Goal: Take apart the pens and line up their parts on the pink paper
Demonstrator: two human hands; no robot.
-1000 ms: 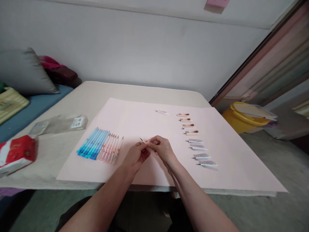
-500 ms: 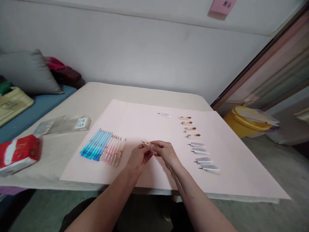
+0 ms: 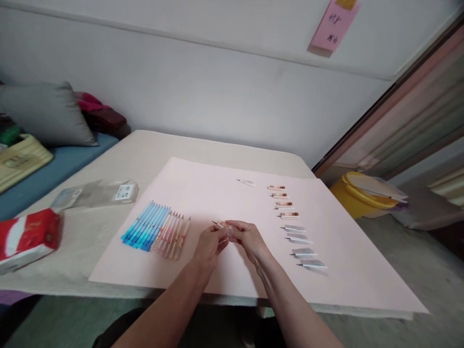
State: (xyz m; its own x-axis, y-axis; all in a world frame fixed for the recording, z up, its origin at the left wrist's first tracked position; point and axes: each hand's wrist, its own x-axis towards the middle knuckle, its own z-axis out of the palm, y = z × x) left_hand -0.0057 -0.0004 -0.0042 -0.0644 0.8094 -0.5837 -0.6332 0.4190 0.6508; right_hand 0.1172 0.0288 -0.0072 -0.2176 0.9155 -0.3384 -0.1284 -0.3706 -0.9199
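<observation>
My left hand [image 3: 209, 244] is closed in a pinch around a thin white pen refill [image 3: 216, 224] whose dark tip points up and left. Against it, my right hand [image 3: 249, 237] is closed on a small clear, pinkish pen part [image 3: 228, 229], partly covered by the fingers. Both hands meet just above the pink sheet [image 3: 213, 183]. To their left lies a row of blue pens [image 3: 147, 226], with pink and cream pens [image 3: 173, 234] beside it. On the right, refills lie paired with brown-patterned pieces [image 3: 289, 214] and, nearer me, with greyish clear pieces [image 3: 304, 252].
One more refill with a clear piece [image 3: 246, 181] lies at the sheet's far side. A clear plastic bag [image 3: 96, 194] and a red tissue pack [image 3: 29, 237] are at the table's left. A yellow bucket [image 3: 353, 195] stands on the floor at right.
My view has tilted up slightly, so the table sits lower in the picture. Both hands stay together at the same spot, with the fingers shifted a little around the pen parts.
</observation>
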